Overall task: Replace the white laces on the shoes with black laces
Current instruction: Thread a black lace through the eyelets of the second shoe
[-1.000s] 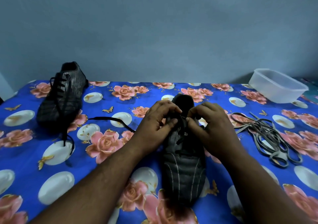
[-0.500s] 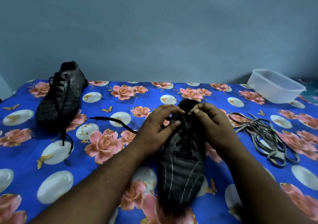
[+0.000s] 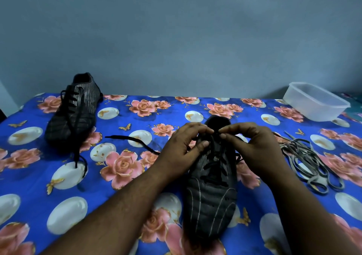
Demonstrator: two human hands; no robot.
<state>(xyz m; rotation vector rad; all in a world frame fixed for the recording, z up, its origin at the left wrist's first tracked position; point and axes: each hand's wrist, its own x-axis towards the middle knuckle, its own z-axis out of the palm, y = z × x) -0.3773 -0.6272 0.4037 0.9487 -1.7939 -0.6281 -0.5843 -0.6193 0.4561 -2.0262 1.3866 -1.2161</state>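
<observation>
Black lace (image 3: 212, 163), limp and light, sits threaded in my near shoe (image 3: 210, 196), both hands (image 3: 184, 147) (image 3: 252, 147) pinching it near the collar; I'd grip its stiff tip.

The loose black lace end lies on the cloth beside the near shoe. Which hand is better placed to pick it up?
Left. The left hand is on the side where the loose lace end trails; the right hand would have to cross over the near shoe.

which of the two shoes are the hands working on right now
The near shoe at centre, toe toward the camera; both hands pinch its black lace at the top eyelets. The far-left shoe stands untouched.
</observation>
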